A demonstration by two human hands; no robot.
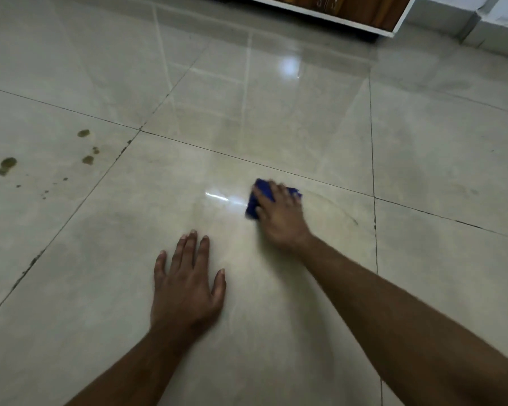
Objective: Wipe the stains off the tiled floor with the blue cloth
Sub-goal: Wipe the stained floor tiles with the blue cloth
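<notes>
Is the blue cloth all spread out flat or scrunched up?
Scrunched up. The cloth is a small bunched wad under the right hand, with only bits poking out past the fingers. It is blurry, so the folds cannot be told.

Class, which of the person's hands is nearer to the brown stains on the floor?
Left. The left hand lies flat on the tile beside the brown stains; the right hand, on the blue cloth, is farther away.

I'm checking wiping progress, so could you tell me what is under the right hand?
The blue cloth lies under the right hand, bunched on the tiled floor. Whether a stain remains beneath it is hidden.
</notes>
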